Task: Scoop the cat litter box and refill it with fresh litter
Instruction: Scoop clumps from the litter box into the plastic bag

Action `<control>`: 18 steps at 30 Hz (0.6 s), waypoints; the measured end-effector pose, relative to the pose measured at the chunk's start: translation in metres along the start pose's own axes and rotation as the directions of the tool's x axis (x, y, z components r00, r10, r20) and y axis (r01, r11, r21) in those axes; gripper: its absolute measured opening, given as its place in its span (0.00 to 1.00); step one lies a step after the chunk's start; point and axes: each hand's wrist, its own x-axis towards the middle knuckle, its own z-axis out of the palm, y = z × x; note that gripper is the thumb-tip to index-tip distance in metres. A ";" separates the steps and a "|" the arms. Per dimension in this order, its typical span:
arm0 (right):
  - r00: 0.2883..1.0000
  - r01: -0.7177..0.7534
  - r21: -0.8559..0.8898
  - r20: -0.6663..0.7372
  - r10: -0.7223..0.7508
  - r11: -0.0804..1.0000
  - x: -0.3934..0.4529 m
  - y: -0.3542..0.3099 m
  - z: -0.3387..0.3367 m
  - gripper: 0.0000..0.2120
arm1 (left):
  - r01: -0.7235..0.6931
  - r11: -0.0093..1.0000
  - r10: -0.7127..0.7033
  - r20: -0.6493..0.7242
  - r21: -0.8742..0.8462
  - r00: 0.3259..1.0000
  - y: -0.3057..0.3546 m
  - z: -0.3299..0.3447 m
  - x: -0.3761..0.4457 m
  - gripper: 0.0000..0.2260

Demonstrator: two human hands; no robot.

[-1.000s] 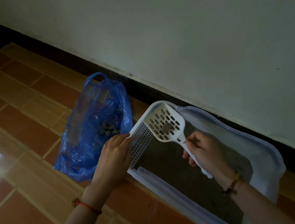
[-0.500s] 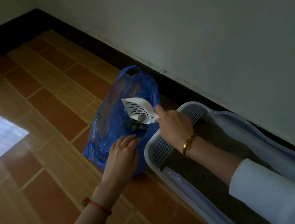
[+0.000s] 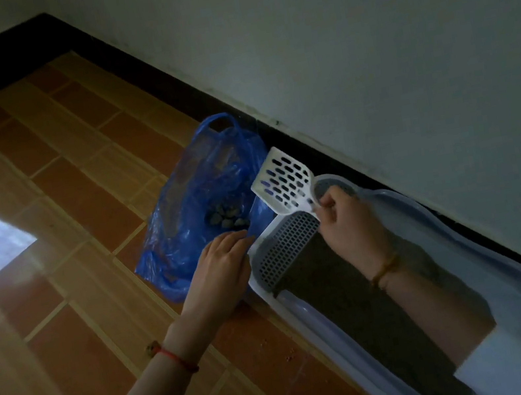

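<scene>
A white litter box (image 3: 493,264) holding dark grey litter lies along the wall, with a perforated step (image 3: 287,248) at its near-left end. My right hand (image 3: 349,223) grips the handle of a white slotted scoop (image 3: 284,183). The scoop is raised over the box's left end, its blade empty and tilted toward a blue plastic bag (image 3: 197,205). Grey clumps (image 3: 226,217) lie inside the bag. My left hand (image 3: 221,270) rests on the bag's near edge, holding it beside the box rim.
The floor (image 3: 60,232) is orange-brown tile with a bright patch of light at the left. A black skirting board (image 3: 161,79) runs under the pale wall right behind the box. A few crumbs lie on the tile by the box. My shoe tips show at the bottom edge.
The right hand carried the scoop from over the box to the bag, dumped the clump, and now holds it empty and raised. The left hand moved from the box rim to the bag's edge.
</scene>
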 end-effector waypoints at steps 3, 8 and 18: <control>0.969 -0.248 0.189 0.058 0.242 0.950 -0.036 0.035 -0.024 0.04 | -0.072 0.997 0.072 0.023 -0.008 0.997 0.014 0.003 0.009 0.21; 0.847 -0.532 0.167 0.132 0.516 0.830 -0.098 0.088 -0.050 0.04 | -0.159 0.987 0.159 0.045 -0.013 0.986 0.047 0.011 0.023 0.17; 0.695 -0.672 -0.120 0.240 0.678 0.731 -0.132 0.122 -0.056 0.10 | -0.238 0.971 0.235 0.135 0.001 0.963 0.082 0.029 0.038 0.21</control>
